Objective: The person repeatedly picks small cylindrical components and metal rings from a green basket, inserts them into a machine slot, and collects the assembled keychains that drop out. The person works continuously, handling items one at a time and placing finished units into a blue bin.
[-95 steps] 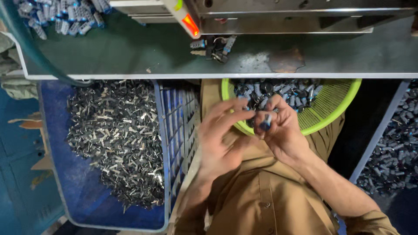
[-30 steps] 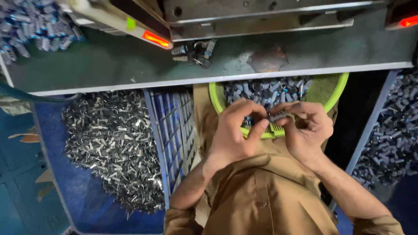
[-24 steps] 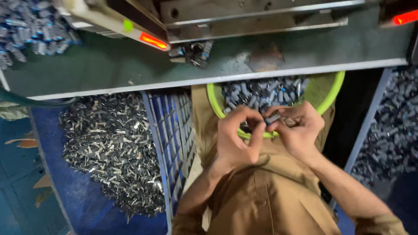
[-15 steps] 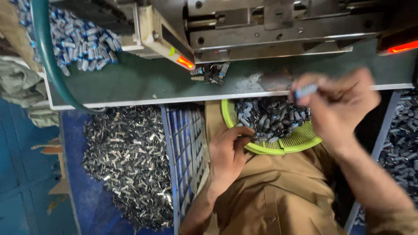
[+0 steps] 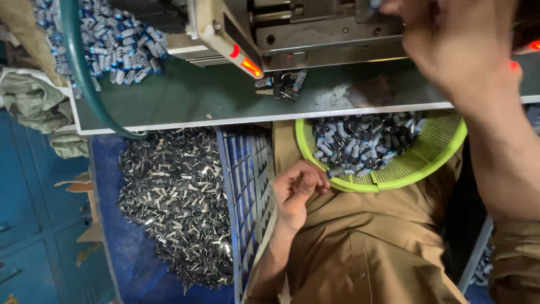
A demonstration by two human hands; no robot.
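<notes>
My left hand (image 5: pixel 297 190) rests on my lap with its fingers curled shut, right beside the rim of a lime-green basket (image 5: pixel 394 179). The basket holds several small dark and blue-grey parts (image 5: pixel 365 141). My right hand (image 5: pixel 455 45) is raised, large and blurred, against the grey machine (image 5: pixel 315 28) at the top. Its fingertips reach the frame's top edge, pinching a small blue-grey part (image 5: pixel 374 3) that barely shows.
A green table (image 5: pixel 185 95) carries the machine, a heap of blue-grey parts (image 5: pixel 118 45) and a small cluster of parts (image 5: pixel 284 84). A green hose (image 5: pixel 79 73) curves down at the left. A blue crate (image 5: pixel 247 186) of shiny metal pieces (image 5: pixel 174 208) stands by my left knee.
Both hands were together over the basket, working a part. My right hand has lifted up to the machine with the part, while my left hand stayed low by the basket rim.
</notes>
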